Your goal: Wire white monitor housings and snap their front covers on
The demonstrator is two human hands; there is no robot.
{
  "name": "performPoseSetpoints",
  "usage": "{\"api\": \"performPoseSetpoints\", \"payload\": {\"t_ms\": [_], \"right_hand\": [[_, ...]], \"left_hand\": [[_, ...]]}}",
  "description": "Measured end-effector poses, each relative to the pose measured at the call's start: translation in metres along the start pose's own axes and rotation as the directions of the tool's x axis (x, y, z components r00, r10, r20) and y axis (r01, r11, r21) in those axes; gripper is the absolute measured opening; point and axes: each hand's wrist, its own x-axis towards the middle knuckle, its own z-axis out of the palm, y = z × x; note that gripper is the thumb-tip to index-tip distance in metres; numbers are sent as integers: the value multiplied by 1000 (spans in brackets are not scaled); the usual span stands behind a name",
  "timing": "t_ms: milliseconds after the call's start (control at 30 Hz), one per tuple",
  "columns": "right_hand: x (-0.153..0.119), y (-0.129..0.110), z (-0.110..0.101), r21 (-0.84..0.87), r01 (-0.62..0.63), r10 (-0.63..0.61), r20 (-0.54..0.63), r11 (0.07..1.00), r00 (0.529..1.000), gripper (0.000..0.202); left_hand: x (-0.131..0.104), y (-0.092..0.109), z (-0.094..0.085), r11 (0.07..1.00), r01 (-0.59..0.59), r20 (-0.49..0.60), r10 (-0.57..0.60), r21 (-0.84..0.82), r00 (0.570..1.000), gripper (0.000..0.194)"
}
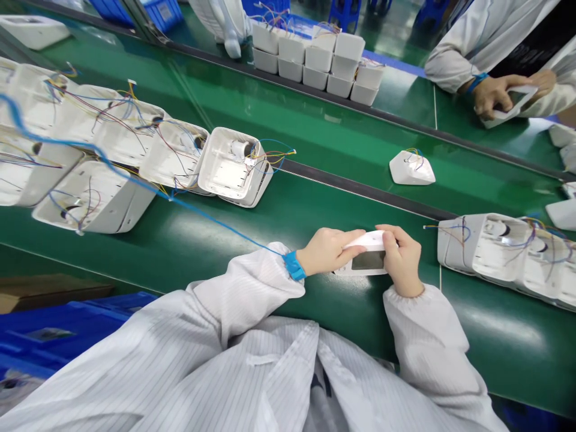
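Observation:
Just above the green bench top, a white plastic housing with a grey display window is held between both hands. My left hand, with a blue wrist strap and its blue cord, is closed on the housing's left side, thumb and fingers along the upper part. At the right end, my right hand is closed round it with the thumb pressed on its white top. What lies under the fingers is hidden. Left of my hands stands an open white housing with coloured wires.
More wired white housings crowd the left; another row stands at right. One white part lies on the green belt. Stacked housings stand across it. A co-worker's hands hold a similar housing. The blue cord crosses the bench.

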Motion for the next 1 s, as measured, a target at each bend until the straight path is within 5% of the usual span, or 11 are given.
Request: {"api": "performPoseSetpoints", "payload": {"t_ms": [167,300,500,733,867,1000], "right_hand": [[2,5,6,-29,8,-7,42,1000,999,56],[7,9,2,-175,0,34,191,984,981,59],[10,15,2,-150,13,13,171,989,985,60],[10,21,12,203,-40,17,114,978,993,63],[6,20,22,351,-133,41,257,927,966,59],[-1,15,28,350,-176,77,280,920,957,46]], "left_hand": [[3,-10,2,946,203,-108,-236,-252,966,43],[3,-10,4,881,313,-63,-356,-355,932,42],[3,-8,4,897,294,-42,-325,-329,945,41],[10,-20,1,847,285,-117,-372,-448,921,40],[15,-25,0,772,252,-234,-457,-583,858,48],[17,-26,-1,786,247,-202,-424,-567,883,48]]}}
